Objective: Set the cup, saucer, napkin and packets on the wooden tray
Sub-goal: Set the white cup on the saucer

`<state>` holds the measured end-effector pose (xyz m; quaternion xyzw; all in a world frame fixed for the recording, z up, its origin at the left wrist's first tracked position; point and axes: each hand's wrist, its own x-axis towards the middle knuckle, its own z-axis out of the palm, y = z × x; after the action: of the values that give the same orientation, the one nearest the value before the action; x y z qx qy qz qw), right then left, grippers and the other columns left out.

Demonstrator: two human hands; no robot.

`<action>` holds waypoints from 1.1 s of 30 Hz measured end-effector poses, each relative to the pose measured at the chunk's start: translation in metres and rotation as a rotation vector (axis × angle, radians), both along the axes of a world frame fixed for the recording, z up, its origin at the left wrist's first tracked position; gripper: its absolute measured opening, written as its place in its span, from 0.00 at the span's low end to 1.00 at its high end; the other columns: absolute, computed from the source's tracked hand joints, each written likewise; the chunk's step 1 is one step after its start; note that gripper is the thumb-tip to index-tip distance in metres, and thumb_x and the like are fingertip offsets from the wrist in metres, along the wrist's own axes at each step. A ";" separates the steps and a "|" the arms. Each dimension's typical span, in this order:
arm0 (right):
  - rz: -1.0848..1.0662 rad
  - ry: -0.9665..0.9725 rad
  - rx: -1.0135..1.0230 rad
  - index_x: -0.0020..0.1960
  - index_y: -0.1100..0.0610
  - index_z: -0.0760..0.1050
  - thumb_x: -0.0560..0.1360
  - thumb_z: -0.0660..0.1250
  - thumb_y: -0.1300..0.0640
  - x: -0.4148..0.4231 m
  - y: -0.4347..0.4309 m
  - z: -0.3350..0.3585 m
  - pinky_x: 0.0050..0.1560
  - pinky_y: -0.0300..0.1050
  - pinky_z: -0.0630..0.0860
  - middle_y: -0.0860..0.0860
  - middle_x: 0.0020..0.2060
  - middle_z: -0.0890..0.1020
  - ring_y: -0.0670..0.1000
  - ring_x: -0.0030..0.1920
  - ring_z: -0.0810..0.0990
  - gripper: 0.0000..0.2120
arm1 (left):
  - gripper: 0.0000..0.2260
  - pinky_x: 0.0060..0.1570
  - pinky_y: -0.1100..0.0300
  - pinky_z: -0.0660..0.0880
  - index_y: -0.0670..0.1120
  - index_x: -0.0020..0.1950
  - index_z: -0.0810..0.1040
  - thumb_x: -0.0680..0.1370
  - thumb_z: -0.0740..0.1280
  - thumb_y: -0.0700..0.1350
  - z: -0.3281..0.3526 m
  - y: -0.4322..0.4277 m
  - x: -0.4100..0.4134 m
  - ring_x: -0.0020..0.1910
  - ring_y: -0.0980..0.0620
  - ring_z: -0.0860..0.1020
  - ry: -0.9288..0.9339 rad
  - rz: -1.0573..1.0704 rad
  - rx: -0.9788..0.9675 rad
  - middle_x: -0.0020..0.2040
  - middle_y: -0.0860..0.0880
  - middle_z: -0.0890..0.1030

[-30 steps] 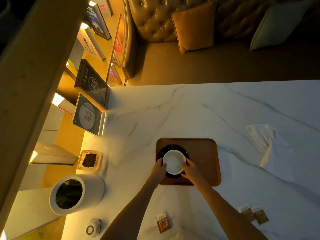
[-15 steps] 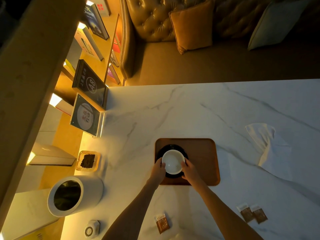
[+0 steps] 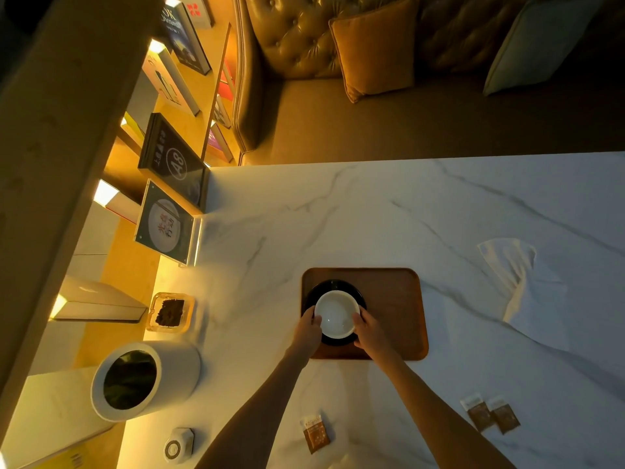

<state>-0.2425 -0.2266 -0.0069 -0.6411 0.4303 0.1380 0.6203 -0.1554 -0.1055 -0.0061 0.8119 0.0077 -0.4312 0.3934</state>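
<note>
A white cup (image 3: 336, 313) stands on a black saucer (image 3: 333, 286), which rests on the left half of the wooden tray (image 3: 392, 299). My left hand (image 3: 307, 330) grips the cup's left side and my right hand (image 3: 368, 328) grips its right side. A white napkin (image 3: 527, 292) lies crumpled on the marble table (image 3: 406, 214) to the right of the tray. One brown packet (image 3: 315, 433) lies near the front edge between my arms. Two more packets (image 3: 490, 413) lie side by side at the front right.
A white cylindrical bin (image 3: 142, 379) stands at the left, with a small glass dish (image 3: 170, 312) behind it and a small round device (image 3: 178, 445) in front. Acrylic sign stands (image 3: 165, 221) sit at the table's left edge. A sofa with cushions (image 3: 375, 45) lies beyond the far edge.
Both hands stay on the cup over the saucer. Nothing else on the table has moved; only the camera shifted slightly.
</note>
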 end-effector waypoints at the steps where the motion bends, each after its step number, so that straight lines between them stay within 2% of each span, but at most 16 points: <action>1: -0.003 -0.004 -0.004 0.72 0.54 0.62 0.82 0.53 0.50 0.000 0.000 0.000 0.57 0.56 0.78 0.54 0.55 0.74 0.51 0.53 0.73 0.21 | 0.17 0.63 0.51 0.73 0.45 0.71 0.68 0.83 0.53 0.44 0.000 0.000 0.000 0.61 0.47 0.72 0.011 0.020 -0.017 0.64 0.43 0.74; 7: 0.006 -0.011 -0.018 0.73 0.53 0.62 0.82 0.52 0.48 -0.002 0.001 -0.002 0.57 0.58 0.78 0.52 0.52 0.74 0.53 0.53 0.75 0.21 | 0.18 0.67 0.47 0.71 0.44 0.73 0.66 0.84 0.53 0.45 0.001 0.001 -0.002 0.64 0.45 0.71 0.040 0.056 -0.033 0.66 0.43 0.73; 10: -0.009 -0.001 -0.001 0.73 0.53 0.60 0.82 0.51 0.48 -0.002 0.001 -0.002 0.56 0.59 0.78 0.52 0.53 0.74 0.52 0.52 0.75 0.21 | 0.18 0.66 0.50 0.71 0.44 0.73 0.66 0.84 0.53 0.45 0.002 0.001 -0.001 0.64 0.46 0.71 0.035 0.046 -0.031 0.66 0.43 0.72; 12: -0.031 0.011 0.042 0.74 0.52 0.59 0.82 0.52 0.49 0.000 0.000 -0.001 0.57 0.59 0.77 0.54 0.55 0.73 0.53 0.54 0.74 0.22 | 0.18 0.67 0.50 0.71 0.44 0.73 0.66 0.84 0.53 0.45 0.002 0.001 -0.001 0.65 0.46 0.71 0.036 0.042 -0.027 0.67 0.42 0.72; 15: -0.163 0.050 0.213 0.74 0.53 0.59 0.81 0.55 0.50 0.002 -0.004 0.002 0.60 0.60 0.74 0.59 0.65 0.70 0.60 0.65 0.71 0.23 | 0.20 0.69 0.45 0.69 0.44 0.75 0.63 0.83 0.54 0.46 0.004 0.000 0.002 0.68 0.43 0.70 0.094 0.084 -0.007 0.70 0.42 0.70; 18: -0.225 0.047 0.276 0.74 0.55 0.59 0.80 0.60 0.50 0.000 -0.008 0.008 0.61 0.57 0.75 0.59 0.67 0.71 0.59 0.66 0.72 0.25 | 0.21 0.68 0.43 0.70 0.44 0.75 0.62 0.82 0.57 0.47 0.010 0.001 0.004 0.67 0.41 0.71 0.143 0.144 0.001 0.70 0.42 0.70; 21: -0.232 0.020 0.228 0.74 0.57 0.61 0.80 0.60 0.51 -0.010 -0.010 0.014 0.63 0.56 0.74 0.57 0.59 0.76 0.58 0.62 0.75 0.25 | 0.21 0.64 0.46 0.74 0.43 0.74 0.64 0.82 0.58 0.48 0.018 0.009 0.004 0.63 0.40 0.74 0.148 0.147 -0.013 0.66 0.40 0.73; 22: -0.217 0.011 0.199 0.73 0.57 0.62 0.80 0.59 0.50 -0.017 -0.011 0.016 0.63 0.56 0.74 0.56 0.56 0.76 0.57 0.61 0.77 0.24 | 0.20 0.61 0.49 0.76 0.43 0.73 0.65 0.82 0.58 0.48 0.022 0.013 0.003 0.60 0.41 0.75 0.156 0.153 -0.021 0.63 0.40 0.75; 24: -0.176 -0.006 0.137 0.71 0.57 0.65 0.80 0.59 0.48 -0.032 -0.012 0.021 0.62 0.55 0.75 0.54 0.56 0.78 0.55 0.58 0.78 0.23 | 0.18 0.49 0.54 0.75 0.43 0.70 0.67 0.82 0.57 0.48 0.030 0.024 0.000 0.49 0.45 0.76 0.167 0.167 -0.037 0.53 0.43 0.76; 26: -0.167 -0.012 0.085 0.70 0.57 0.67 0.79 0.59 0.47 -0.050 -0.011 0.025 0.60 0.54 0.76 0.54 0.57 0.78 0.55 0.57 0.79 0.23 | 0.15 0.43 0.57 0.73 0.43 0.66 0.70 0.82 0.58 0.49 0.038 0.038 -0.004 0.44 0.50 0.74 0.167 0.169 -0.048 0.47 0.46 0.75; 29: -0.198 -0.007 0.063 0.67 0.58 0.69 0.79 0.61 0.48 -0.078 -0.006 0.030 0.59 0.54 0.75 0.55 0.56 0.79 0.56 0.57 0.79 0.21 | 0.12 0.49 0.55 0.75 0.45 0.63 0.71 0.82 0.58 0.49 0.049 0.064 -0.015 0.49 0.49 0.75 0.185 0.156 -0.074 0.53 0.46 0.75; 33: -0.200 0.020 0.057 0.65 0.59 0.72 0.79 0.61 0.49 -0.120 0.005 0.034 0.54 0.50 0.74 0.56 0.54 0.80 0.54 0.52 0.79 0.19 | 0.11 0.43 0.60 0.75 0.44 0.62 0.72 0.82 0.60 0.48 0.058 0.102 -0.039 0.45 0.50 0.76 0.194 0.180 -0.095 0.50 0.47 0.76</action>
<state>-0.3629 -0.2220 0.0273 -0.5755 0.4943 0.0940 0.6447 -0.1940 -0.0033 0.0515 0.7430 0.0983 -0.4704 0.4659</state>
